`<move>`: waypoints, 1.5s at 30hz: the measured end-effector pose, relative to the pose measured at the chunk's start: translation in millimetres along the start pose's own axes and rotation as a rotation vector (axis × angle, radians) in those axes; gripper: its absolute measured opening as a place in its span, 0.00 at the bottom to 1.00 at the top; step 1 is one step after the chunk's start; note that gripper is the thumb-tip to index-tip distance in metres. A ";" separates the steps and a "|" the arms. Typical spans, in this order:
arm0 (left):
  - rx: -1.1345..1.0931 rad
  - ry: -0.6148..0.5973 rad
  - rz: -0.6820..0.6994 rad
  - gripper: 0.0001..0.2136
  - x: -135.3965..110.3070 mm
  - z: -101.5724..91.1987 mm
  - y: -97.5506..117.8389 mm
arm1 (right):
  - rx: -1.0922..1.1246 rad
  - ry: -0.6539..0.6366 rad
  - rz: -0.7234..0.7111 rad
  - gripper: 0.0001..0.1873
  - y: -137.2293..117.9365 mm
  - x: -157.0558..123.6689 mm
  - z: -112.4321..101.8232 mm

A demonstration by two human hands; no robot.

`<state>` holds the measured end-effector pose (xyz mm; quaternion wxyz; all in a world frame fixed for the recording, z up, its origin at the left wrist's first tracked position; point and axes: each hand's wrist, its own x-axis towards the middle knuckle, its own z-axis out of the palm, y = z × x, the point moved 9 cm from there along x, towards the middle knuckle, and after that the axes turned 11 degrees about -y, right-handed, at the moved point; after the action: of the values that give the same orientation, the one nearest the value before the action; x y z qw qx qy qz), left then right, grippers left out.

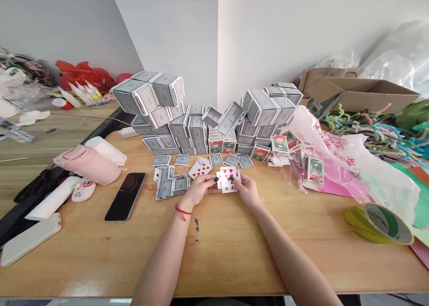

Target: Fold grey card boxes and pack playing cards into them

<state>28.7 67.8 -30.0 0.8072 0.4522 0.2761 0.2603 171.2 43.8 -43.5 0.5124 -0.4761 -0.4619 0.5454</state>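
Note:
My left hand (198,189) and my right hand (247,189) meet over the wooden table (228,248), both pinching a small fan of red hearts playing cards (228,179) held face up. A red string circles my left wrist. Just behind the fan lies another face-up hearts card (200,168). Left of my left hand sits a loose pile of face-down grey-backed cards (170,185). Behind stand stacks of grey card packs (174,113), with more on the right (268,111).
A black phone (125,196) lies at the left, beside a pink pouch (87,163) and white cases. Boxed decks in plastic wrap (313,168) and pink plastic bags spread to the right. A green tape roll (382,222) and a cardboard box (365,95) are further right.

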 end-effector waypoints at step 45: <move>0.615 0.561 0.229 0.08 -7.6 1.7 20.5 | 0.125 -0.057 0.028 0.21 -4.3 -4.1 18.6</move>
<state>20.9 71.0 -9.7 0.4942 0.6113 0.4976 0.3667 153.3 39.7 -36.8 0.5202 -0.4339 -0.4345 0.5936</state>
